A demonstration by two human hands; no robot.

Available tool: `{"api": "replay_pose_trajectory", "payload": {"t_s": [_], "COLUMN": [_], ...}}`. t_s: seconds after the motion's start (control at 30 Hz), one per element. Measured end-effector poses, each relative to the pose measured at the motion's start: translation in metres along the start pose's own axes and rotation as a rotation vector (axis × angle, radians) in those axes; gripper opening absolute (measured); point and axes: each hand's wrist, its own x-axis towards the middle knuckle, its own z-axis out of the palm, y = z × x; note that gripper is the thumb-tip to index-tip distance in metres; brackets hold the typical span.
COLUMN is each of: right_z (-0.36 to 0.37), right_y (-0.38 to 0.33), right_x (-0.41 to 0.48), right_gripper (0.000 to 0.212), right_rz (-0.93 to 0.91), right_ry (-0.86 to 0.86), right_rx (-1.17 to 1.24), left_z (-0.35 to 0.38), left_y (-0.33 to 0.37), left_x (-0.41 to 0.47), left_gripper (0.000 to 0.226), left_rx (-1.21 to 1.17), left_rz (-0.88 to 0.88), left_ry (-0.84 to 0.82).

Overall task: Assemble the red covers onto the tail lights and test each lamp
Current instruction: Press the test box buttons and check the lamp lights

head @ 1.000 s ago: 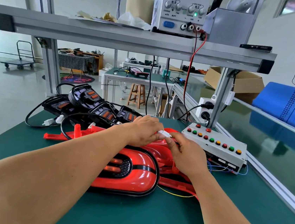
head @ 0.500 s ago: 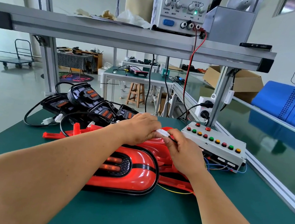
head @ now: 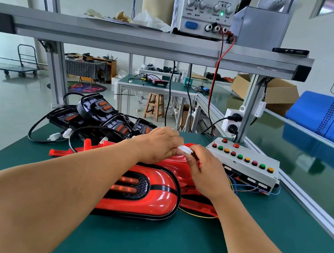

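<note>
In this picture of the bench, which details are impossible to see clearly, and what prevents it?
1. Head view: whether the white connector is fully joined; the left hand and right hand pinch it and cover its ends.
2. Head view: the power supply reading; the top edge cuts off its display.
3. Head view: the white labels on the button box; too small to read.

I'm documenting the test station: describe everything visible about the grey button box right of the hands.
The button box is a pale grey, metal-looking slab lying flat on the green mat at the foot of the aluminium post. Its top carries a row of red, green and amber buttons, two more red ones behind. Thin coloured wires leave its near side.
</note>
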Motion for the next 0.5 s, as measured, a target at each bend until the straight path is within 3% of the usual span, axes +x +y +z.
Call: {"api": "replay_pose_trajectory", "payload": {"t_s": [0.1, 0.23, 0.3, 0.37, 0.5], "right_z": [-0.006, -0.007, -0.002, -0.001, -0.005], "right_y": [0.012, 0.015, 0.009, 0.008, 0.012], "right_x": [-0.003, -0.003, -0.001, -0.001, -0.003], "right_gripper": [0.029, 0.029, 0.031, 0.041, 0.054], "right_rz": [0.099, 0.141, 0.149, 0.205, 0.249], "right_ry": [0.023, -0.018, -0.05, -0.096, -0.089], "right_rx": [0.023, -0.023, -0.118, -0.21, -0.299], "left_z": [-0.005, -0.011, -0.01, -0.01, -0.021], "left_y": [-0.014, -0.021, -0.016, -0.014, -0.025], "left_x": [-0.005, -0.007, -0.004, -0.004, -0.015], "left_gripper": [0.034, 0.059, 0.055, 0.044, 0.056], "left_rx": [-0.004, -0.02, -0.044, -0.08, -0.215], "left_rz": [-0.117, -0.139, -0.15, -0.162, -0.307], "left_ry": [0.042, 0.042, 0.045, 0.0, -0.085]}}
